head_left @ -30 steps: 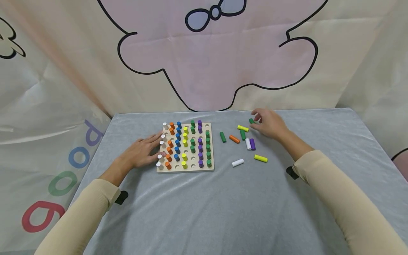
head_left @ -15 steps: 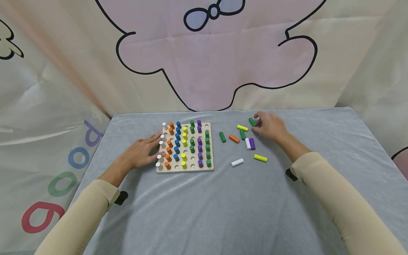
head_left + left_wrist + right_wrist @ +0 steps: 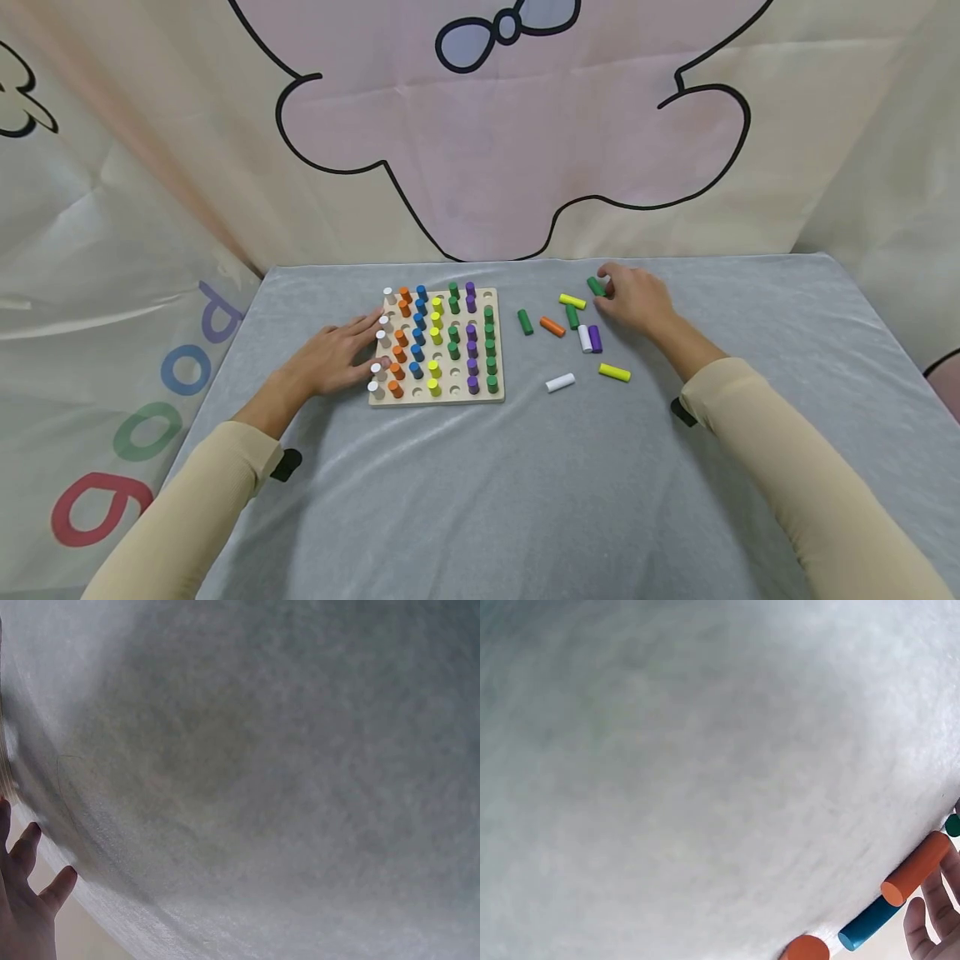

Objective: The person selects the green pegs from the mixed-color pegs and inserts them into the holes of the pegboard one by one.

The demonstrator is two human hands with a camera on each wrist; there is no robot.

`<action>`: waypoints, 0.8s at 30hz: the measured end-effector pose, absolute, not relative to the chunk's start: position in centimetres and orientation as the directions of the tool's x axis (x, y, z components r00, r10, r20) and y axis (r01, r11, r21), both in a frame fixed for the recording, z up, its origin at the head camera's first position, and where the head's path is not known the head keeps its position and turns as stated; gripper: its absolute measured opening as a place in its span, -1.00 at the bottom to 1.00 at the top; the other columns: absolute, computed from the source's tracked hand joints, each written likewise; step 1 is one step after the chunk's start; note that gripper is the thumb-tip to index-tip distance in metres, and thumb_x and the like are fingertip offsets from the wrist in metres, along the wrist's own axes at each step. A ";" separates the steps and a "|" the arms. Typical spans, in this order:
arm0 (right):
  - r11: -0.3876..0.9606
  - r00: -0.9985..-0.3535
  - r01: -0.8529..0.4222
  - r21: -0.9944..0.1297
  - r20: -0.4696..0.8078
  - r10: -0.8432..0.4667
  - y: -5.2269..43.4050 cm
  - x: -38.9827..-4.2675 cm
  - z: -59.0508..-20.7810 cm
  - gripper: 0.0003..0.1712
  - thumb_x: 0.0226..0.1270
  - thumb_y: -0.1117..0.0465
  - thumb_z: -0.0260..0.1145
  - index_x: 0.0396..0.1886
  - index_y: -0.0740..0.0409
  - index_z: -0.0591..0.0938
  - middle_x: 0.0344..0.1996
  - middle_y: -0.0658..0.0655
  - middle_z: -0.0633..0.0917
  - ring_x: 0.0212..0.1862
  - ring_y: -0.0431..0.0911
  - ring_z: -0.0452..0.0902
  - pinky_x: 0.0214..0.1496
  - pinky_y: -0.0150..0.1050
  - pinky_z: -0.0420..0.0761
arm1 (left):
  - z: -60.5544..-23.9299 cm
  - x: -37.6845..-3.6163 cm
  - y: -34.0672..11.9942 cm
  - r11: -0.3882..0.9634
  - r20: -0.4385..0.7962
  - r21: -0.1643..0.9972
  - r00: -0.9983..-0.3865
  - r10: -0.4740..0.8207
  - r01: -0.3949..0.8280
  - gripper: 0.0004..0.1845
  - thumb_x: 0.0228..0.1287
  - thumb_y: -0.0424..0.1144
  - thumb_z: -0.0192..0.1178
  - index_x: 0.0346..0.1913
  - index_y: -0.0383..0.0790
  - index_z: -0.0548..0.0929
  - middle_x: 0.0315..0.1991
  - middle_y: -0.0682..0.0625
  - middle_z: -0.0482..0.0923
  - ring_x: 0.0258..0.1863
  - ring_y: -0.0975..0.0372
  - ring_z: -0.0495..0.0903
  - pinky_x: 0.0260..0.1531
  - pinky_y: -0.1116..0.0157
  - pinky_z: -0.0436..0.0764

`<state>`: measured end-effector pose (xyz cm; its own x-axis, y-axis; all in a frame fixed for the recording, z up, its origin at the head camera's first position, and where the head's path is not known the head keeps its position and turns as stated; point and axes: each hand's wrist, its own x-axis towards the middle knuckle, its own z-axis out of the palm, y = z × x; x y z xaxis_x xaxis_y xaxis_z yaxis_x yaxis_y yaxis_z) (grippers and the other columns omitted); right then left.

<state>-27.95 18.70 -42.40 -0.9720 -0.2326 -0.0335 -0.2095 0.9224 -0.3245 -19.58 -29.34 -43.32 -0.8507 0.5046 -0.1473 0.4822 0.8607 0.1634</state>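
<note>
A pale wooden pegboard point(image 3: 459, 400) stands left of the middle, with rows of coloured pegs upright in its holes. My left hand point(image 3: 332, 358) rests at its left edge with fingers spread; in the left wrist view that hand point(image 3: 30, 900) shows at the lower left corner. My right hand point(image 3: 636, 298) is low over the far right of the loose pegs, its fingertips right at a green peg point(image 3: 596, 286). An orange peg point(image 3: 916, 868) and a blue peg point(image 3: 871, 922) lie beside its fingers point(image 3: 939, 904) in the right wrist view. I cannot tell whether it pinches a peg.
Several loose pegs lie right of the board, among them a green peg point(image 3: 525, 322), an orange peg point(image 3: 552, 326), a white peg point(image 3: 560, 382), a purple peg point(image 3: 595, 338) and a yellow peg point(image 3: 614, 372). A grey cloth point(image 3: 480, 492) covers the table, with a printed curtain point(image 3: 487, 183) behind.
My right hand has shifted slightly to the right, showing more of the far green peg. The left hand and the board have stayed where they were.
</note>
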 end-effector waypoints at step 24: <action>0.922 -0.973 -0.213 -0.325 -0.014 -0.230 18.7 -27.9 -41.7 -0.46 0.32 0.25 0.34 0.26 0.29 0.47 -0.14 0.30 0.70 -0.15 0.16 0.58 -0.11 0.07 0.54 | -43.2 -19.5 -29.2 0.864 -0.149 0.169 -0.854 0.498 0.474 -0.15 0.44 0.24 -0.03 0.56 -0.25 0.10 0.59 -0.14 -0.06 0.50 -0.12 0.10 0.26 -0.21 0.28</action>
